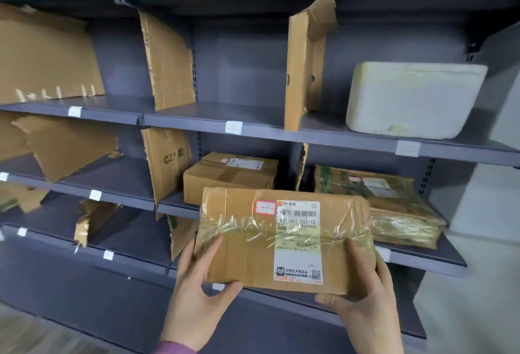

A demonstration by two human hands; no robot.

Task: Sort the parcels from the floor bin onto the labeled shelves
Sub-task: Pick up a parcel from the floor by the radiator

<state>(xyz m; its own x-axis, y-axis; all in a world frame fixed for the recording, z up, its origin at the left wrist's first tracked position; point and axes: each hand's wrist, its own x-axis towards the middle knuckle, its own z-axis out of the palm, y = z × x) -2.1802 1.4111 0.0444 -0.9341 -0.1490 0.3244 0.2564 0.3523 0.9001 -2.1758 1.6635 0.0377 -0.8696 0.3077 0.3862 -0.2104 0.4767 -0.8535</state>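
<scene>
Right now both hands hold a flat brown parcel [253, 255] in mid-air, just in front of and slightly below the small cardboard box [230, 176] that sits on the grey shelf [422, 262]. The parcel lies nearly level, its long axis running left to right along the shelf front. Its broad labelled face is turned up, so the white shipping label [298, 238] reads upright from the near edge, with a red-bordered sticker [265, 207] at the label's far left corner. Clear tape crosses the carton, crinkled.

The left hand [197, 291] grips the near left corner, one digit on the top face and another curled under the near edge. The right hand [365, 297] grips the near right corner in the same way.

Right of the small cardboard box, past a torn cardboard divider [301, 167], lies a green-printed wrapped parcel [394, 207]. One shelf above it and to the right stands a white foam box [413, 100].
</scene>
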